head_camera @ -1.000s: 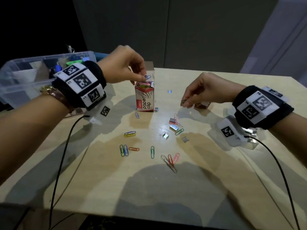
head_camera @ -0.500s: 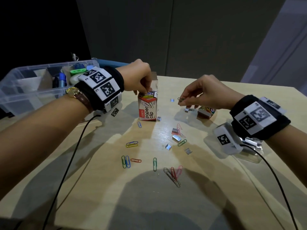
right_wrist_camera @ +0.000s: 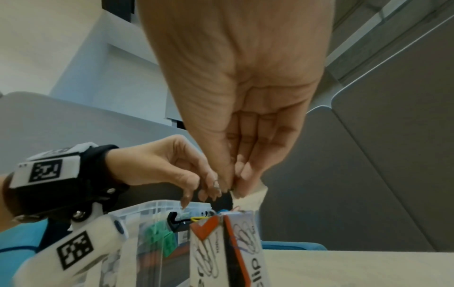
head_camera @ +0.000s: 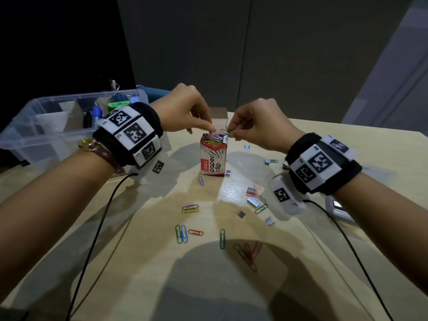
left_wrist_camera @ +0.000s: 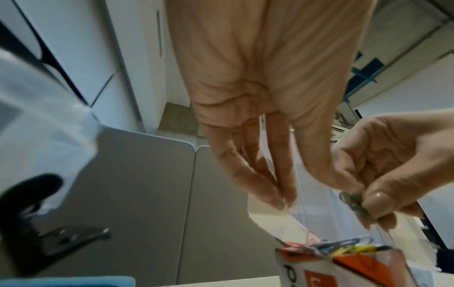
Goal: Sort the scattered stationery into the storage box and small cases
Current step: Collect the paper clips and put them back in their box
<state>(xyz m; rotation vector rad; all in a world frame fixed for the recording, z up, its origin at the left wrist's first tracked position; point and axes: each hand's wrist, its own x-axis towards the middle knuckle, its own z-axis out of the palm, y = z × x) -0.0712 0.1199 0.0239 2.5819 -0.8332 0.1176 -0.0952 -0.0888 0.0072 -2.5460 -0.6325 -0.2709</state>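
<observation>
Cardboard paper clip box (head_camera: 213, 158), printed "paper clip", stands upright at the wooden table's (head_camera: 139, 262) centre, brimming with coloured wire clips; loose clips (head_camera: 190, 208) lie toward 6 o'clock. Left wrist view: left hand (left_wrist_camera: 258, 116) pinches the box's white flap. Right wrist view: right hand (right_wrist_camera: 236, 101) pinches a green clip (left_wrist_camera: 351, 202) over the box's open top.

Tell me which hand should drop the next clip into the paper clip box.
Right. The right hand already pinches a green paper clip just above the open top of the paper clip box. The left hand is at the box's raised flap, fingertips pinched together, apparently steadying it.
</observation>
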